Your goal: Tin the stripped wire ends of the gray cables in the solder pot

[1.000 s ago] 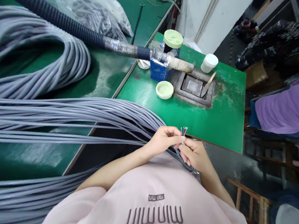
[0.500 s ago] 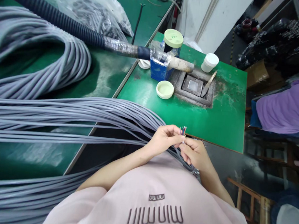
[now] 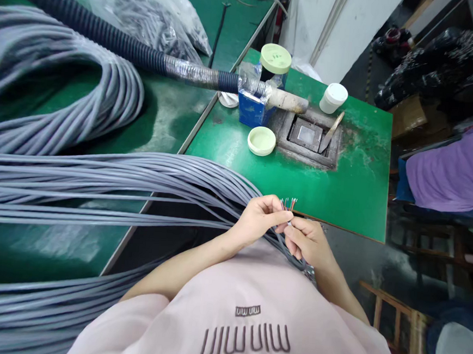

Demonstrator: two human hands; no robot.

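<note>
The left hand (image 3: pixel 260 220) and right hand (image 3: pixel 309 241) are held close together, just off the near edge of the green worktop (image 3: pixel 340 207). The fingers (image 3: pixel 283 215) of both hands are closed narrowly, pinching the sheathed end of a grey cable (image 3: pixel 288 222), with its coloured conductors (image 3: pixel 287 204) pointing up and away from the person. Compared with the earlier frames, these conductors now fan out wider, with separate tips showing, where they formed a tight cluster. The long grey cable bundle (image 3: pixel 96 188) extends leftward from the hands. A square metal-framed recess (image 3: pixel 307 139) sits well ahead in the worktop.
</note>
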